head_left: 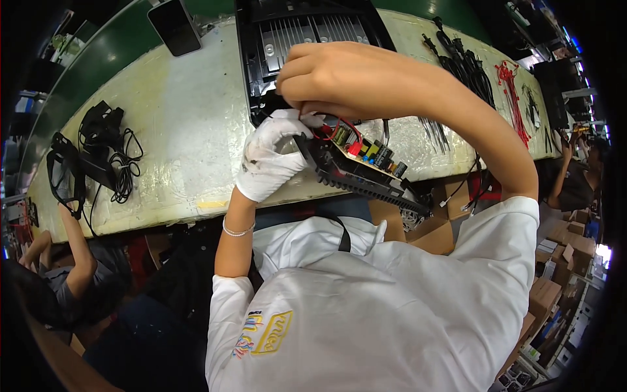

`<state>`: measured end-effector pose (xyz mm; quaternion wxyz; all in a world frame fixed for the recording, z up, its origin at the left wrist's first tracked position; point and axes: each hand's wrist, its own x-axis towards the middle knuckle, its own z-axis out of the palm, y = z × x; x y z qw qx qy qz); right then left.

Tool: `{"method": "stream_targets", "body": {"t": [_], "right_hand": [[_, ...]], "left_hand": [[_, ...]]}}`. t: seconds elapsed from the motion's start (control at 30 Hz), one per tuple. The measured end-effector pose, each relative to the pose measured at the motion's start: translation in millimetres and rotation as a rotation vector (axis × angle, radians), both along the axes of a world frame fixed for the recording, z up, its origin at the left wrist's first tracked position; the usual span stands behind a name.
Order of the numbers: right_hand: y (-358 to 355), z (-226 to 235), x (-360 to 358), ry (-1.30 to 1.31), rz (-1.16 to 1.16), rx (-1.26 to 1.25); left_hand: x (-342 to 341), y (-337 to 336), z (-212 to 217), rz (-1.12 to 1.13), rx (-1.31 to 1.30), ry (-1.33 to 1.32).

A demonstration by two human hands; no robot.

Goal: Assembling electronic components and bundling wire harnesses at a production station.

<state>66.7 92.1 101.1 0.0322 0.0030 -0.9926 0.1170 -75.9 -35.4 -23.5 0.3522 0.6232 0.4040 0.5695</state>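
My left hand (269, 157), in a white work glove, grips one end of a black finned panel (366, 185) tilted over the table's near edge. On the panel sits a circuit board (375, 157) with yellow, blue and black components. Red and black wires (351, 132) loop up from the board toward my fingers. My bare right hand (320, 73) reaches across from the right, just above the glove, its fingers curled closed. What they pinch is hidden behind the hand. Beyond it lies an open black housing (250, 55) with ribbed metal heat sinks (310, 36) inside.
A phone (175, 27) lies at the far left. Black power adapters with cables (98, 153) are at left. Black power cords (464, 65), red wires (511, 98) and thin cables (433, 132) lie right. An open cardboard box (433, 234) sits below the table edge. Other people work at both sides.
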Motion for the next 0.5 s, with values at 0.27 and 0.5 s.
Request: {"method": "stream_targets", "body": {"t": [0.27,0.5], "right_hand": [[5.9,-2.2,19.1,-0.144,0.165,-0.340],[-7.9,-11.3,29.4,0.014,-0.014,-0.420]], "left_hand": [[-2.5,0.1,-11.1,0.020,-0.037,-0.083],[-5.0,3.4,-1.5,0.002,0.085,0.134]]}}
